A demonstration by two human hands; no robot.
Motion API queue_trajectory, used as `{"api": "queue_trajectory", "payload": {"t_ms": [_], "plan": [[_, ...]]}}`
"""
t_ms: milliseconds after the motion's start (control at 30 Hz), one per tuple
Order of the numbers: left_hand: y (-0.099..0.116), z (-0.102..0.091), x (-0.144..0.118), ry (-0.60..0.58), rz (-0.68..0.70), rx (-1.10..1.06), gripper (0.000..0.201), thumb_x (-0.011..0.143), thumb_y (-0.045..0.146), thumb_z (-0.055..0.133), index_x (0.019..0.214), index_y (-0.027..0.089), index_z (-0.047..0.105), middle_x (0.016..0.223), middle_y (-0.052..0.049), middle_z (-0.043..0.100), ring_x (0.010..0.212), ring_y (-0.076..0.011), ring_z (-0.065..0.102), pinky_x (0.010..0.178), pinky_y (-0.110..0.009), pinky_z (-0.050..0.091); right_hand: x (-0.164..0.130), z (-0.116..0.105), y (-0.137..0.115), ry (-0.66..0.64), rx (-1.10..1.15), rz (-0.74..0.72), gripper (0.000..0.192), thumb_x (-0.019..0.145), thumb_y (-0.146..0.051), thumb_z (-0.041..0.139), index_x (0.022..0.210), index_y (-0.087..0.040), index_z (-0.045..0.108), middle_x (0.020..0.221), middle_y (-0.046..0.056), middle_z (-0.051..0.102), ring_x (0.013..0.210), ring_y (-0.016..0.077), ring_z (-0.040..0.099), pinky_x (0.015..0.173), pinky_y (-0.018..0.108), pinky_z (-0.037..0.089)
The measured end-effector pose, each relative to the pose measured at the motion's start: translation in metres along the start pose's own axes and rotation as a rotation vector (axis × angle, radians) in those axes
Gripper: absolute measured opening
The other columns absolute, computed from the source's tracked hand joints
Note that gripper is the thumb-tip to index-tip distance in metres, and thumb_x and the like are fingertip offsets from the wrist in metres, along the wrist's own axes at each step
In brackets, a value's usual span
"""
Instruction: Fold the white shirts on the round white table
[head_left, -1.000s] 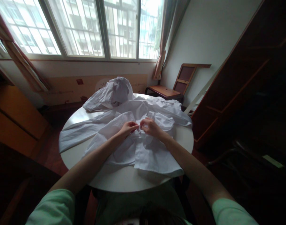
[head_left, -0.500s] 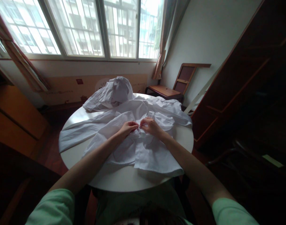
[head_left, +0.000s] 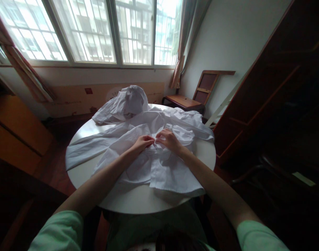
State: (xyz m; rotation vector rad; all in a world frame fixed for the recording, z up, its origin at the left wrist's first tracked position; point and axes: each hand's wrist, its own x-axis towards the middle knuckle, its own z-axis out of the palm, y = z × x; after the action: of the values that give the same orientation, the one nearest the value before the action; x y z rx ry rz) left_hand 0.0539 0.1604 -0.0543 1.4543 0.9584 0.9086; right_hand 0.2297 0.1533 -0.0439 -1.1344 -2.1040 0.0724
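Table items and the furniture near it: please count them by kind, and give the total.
White garments: 2, a shirt spread under the left hand and right hand, and a bundle behind it
Round tables: 1
Wooden chairs: 1
Total: 4

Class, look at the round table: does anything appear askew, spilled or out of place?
The white cotton shirt lies rumpled, its hem drooping over the round white table edge. A second crumpled white garment sits heaped at the far side. Nothing spilled.
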Motion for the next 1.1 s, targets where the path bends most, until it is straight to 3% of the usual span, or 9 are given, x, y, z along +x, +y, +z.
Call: {"api": "queue_trajectory", "payload": {"t_ms": [100, 333, 567, 800, 1100], "plan": [[0.000, 0.000, 0.000, 0.003, 0.000, 0.014, 0.032, 0.058, 0.037, 0.069, 0.074, 0.010, 0.065, 0.050, 0.004, 0.049, 0.046, -0.0053, 0.035, 0.045, -0.020, 0.022, 0.000, -0.002, -0.003, 0.087, -0.060, 0.046, 0.016, 0.065, -0.022, 0.076, 0.074, -0.017, 0.063, 0.080, 0.005, 0.062, 0.082, 0.0189, 0.053, 0.077, 0.030, 0.039], [0.000, 0.000, 0.000, 0.033, -0.026, -0.044, 0.027, 0.057, 0.032, 0.069, 0.073, 0.010, 0.065, 0.050, 0.004, 0.052, 0.044, -0.0045, 0.035, 0.044, -0.020, 0.021, 0.000, -0.002, -0.007, 0.016, -0.035, 0.126, 0.011, 0.068, -0.021, 0.072, 0.064, -0.016, 0.063, 0.064, 0.001, 0.057, 0.061, 0.0114, 0.049, 0.062, 0.024, 0.037], [-0.003, 0.003, 0.000, 0.076, 0.001, -0.057, 0.023, 0.057, 0.028, 0.068, 0.073, 0.011, 0.065, 0.050, 0.004, 0.054, 0.044, -0.0047, 0.036, 0.044, -0.019, 0.023, -0.001, 0.005, -0.014, 0.004, 0.166, 0.311, 0.008, 0.071, -0.021, 0.063, 0.069, -0.016, 0.068, 0.062, 0.001, 0.063, 0.057, 0.0103, 0.054, 0.057, 0.022, 0.039], [-0.008, 0.004, 0.003, 0.089, 0.048, -0.024, 0.021, 0.057, 0.026, 0.066, 0.071, 0.011, 0.065, 0.051, 0.002, 0.056, 0.044, -0.0052, 0.035, 0.045, -0.020, 0.024, -0.001, 0.006, -0.016, -0.070, 0.341, 0.476, 0.009, 0.069, -0.022, 0.061, 0.069, -0.014, 0.065, 0.053, -0.002, 0.058, 0.045, 0.0073, 0.048, 0.046, 0.019, 0.036], [-0.008, 0.004, 0.003, 0.101, 0.054, -0.031, 0.019, 0.057, 0.026, 0.067, 0.069, 0.012, 0.065, 0.048, 0.004, 0.053, 0.043, -0.0052, 0.036, 0.044, -0.019, 0.023, -0.001, 0.007, -0.017, -0.077, 0.195, 0.485, 0.014, 0.072, -0.028, 0.063, 0.070, -0.014, 0.067, 0.058, 0.001, 0.062, 0.052, 0.0090, 0.053, 0.051, 0.019, 0.037]]}}
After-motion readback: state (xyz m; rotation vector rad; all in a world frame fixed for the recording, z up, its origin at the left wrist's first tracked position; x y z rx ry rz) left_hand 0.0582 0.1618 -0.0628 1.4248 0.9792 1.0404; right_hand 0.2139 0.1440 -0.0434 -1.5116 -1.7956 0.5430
